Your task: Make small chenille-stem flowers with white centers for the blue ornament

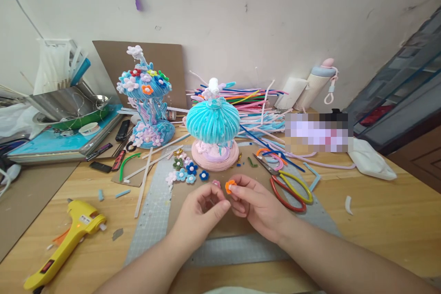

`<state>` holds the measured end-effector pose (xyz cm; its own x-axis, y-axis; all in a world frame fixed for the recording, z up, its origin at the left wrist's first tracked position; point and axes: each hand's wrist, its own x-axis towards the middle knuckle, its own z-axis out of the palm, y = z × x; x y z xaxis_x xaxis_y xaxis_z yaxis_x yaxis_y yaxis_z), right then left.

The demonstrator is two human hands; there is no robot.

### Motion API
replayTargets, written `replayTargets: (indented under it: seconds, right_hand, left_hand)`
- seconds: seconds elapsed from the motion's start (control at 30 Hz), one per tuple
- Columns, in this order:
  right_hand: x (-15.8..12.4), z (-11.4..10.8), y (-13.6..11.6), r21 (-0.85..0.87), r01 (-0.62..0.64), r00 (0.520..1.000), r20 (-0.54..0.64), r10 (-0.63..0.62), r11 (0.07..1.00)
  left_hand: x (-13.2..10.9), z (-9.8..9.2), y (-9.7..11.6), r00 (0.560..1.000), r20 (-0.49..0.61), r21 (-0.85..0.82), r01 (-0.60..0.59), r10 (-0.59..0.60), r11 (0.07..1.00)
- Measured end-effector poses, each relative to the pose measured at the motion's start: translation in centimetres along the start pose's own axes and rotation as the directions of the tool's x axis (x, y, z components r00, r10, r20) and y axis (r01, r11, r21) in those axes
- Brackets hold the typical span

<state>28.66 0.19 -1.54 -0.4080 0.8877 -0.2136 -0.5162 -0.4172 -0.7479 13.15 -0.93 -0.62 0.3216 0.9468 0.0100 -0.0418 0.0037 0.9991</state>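
Note:
Between the thumb and fingers of my right hand [257,204] is an orange pipe-cleaner flower [229,187] with a pale centre. Close beside it on the left is my left hand [203,209], its fingers loosely curled, the thumb apart and nothing visible between them. A pink flower [216,183] shows just beyond the left fingertips; whether they touch it, I cannot tell. Ahead stands a turquoise fuzzy dome [213,121] on a round pink base [215,158]. Several small flowers, among them a dark blue flower [204,175], lie left of the base.
Scissors [291,188] with red and yellow handles lie right of my hands. A yellow glue gun [69,243] rests at the left. A finished-looking flowered blue piece [146,96] stands behind, near bundled pipe cleaners [241,98]. Under my hands are cardboard and a grey cutting mat [237,250].

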Motion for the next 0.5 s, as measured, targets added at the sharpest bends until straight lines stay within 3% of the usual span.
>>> replayTargets:
  seconds: [0.2,0.3,0.5]
  right_hand:
    - [-0.32,0.43,0.17,-0.266,0.039,0.998,-0.039,-0.051,0.963]
    - [-0.39,0.55,0.04,-0.37,0.063,0.996,-0.039,-0.083,0.927]
    - [0.11,0.1,0.03,-0.292,0.024,0.988,-0.139,-0.067,0.956]
  left_hand:
    - [0.04,0.36,-0.33,0.994,-0.102,0.03,0.052,-0.048,0.998]
    - [0.04,0.19,-0.31,0.993,-0.102,0.042,0.07,-0.066,0.997]
    - [0.1,0.04,-0.29,0.993,-0.089,0.056,0.081,-0.076,0.995]
